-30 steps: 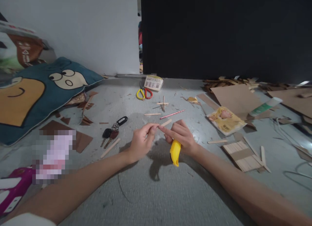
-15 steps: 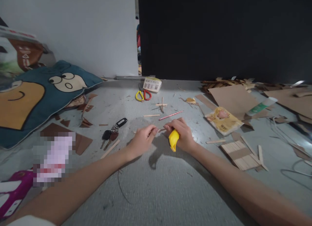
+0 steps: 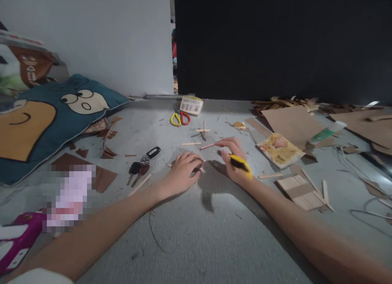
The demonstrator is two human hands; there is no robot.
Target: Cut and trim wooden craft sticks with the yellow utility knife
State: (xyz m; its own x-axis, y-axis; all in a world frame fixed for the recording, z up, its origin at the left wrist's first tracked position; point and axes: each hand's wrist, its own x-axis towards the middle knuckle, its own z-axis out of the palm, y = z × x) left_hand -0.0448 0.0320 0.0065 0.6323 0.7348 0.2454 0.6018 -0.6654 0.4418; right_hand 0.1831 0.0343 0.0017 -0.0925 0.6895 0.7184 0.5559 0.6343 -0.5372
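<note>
My left hand (image 3: 184, 171) lies low over the table, fingers curved, thumb and forefinger apart. Small light bits show at its fingertips, too blurred to name. A wooden stick end (image 3: 170, 165) pokes out behind its knuckles. In the palm of my right hand (image 3: 232, 153) sits a yellow-and-black handled tool (image 3: 241, 164); its working end is hidden. The forefinger of that hand reaches over the right end of a thin pink striped pencil or pen (image 3: 207, 146), while the thumb stays apart. Just beyond are a flat stick (image 3: 190, 144) and a small cross of sticks (image 3: 203, 130).
Scissors (image 3: 180, 118) with yellow and red handles lie by a small packet (image 3: 191, 105). Keys (image 3: 141, 168) rest left of my hand. To the right are a yellow packet (image 3: 280, 150), bundled craft sticks (image 3: 300, 191) and cardboard (image 3: 294, 124). A blue cushion (image 3: 101, 90) stands left.
My hands have moved apart. The left fingers have spread from a pinch on a small piece. The right hand has shifted right and opened its forefinger over the pink pencil, turning the yellow tool.
</note>
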